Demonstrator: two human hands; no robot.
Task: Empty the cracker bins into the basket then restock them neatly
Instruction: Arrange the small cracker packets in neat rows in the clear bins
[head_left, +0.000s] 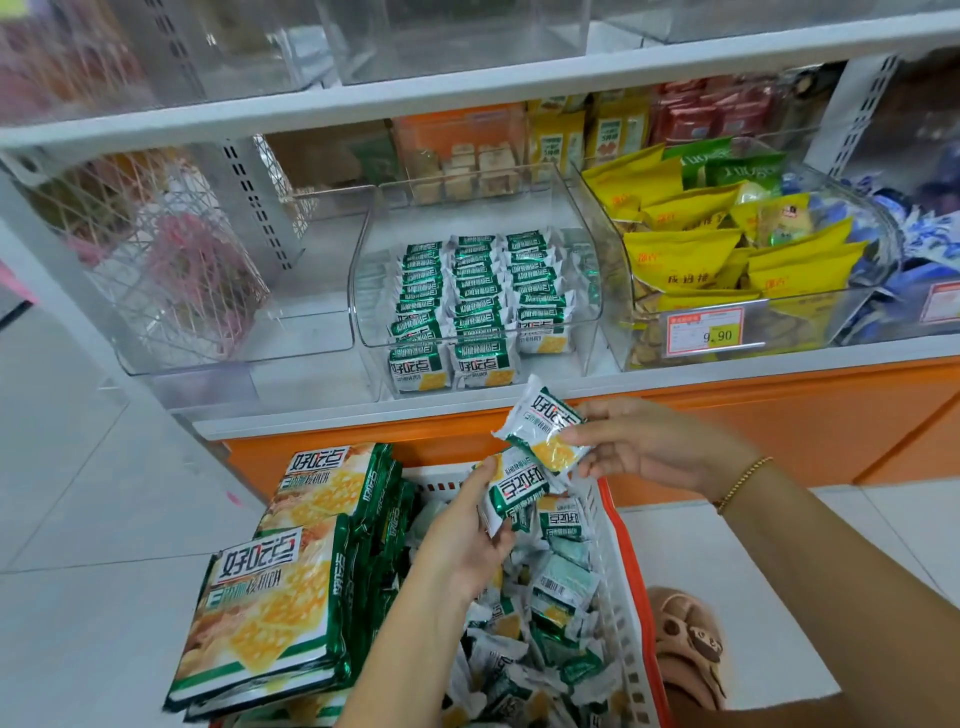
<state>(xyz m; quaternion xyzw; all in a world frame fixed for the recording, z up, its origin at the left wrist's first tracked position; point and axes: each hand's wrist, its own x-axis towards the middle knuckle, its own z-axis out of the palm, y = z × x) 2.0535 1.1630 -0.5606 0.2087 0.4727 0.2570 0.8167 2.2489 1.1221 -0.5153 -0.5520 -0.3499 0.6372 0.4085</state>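
A clear plastic bin (363, 291) on the shelf holds three neat rows of green-and-white cracker packets (480, 296). Below it, a white basket (613, 561) with an orange rim is full of loose packets of the same kind. Above the basket, my left hand (457, 545) grips one cracker packet (511, 496). My right hand (654, 441) pinches another packet (548, 431) just above and to the right of it, below the shelf's front edge.
Flat empty outer cracker bags (280, 587) are stacked on the basket's left side. A bin of yellow snack bags (727, 249) with a 9.90 price tag (706, 332) stands to the right. An empty clear bin (208, 291) is to the left. A slippered foot (685, 639) is beside the basket.
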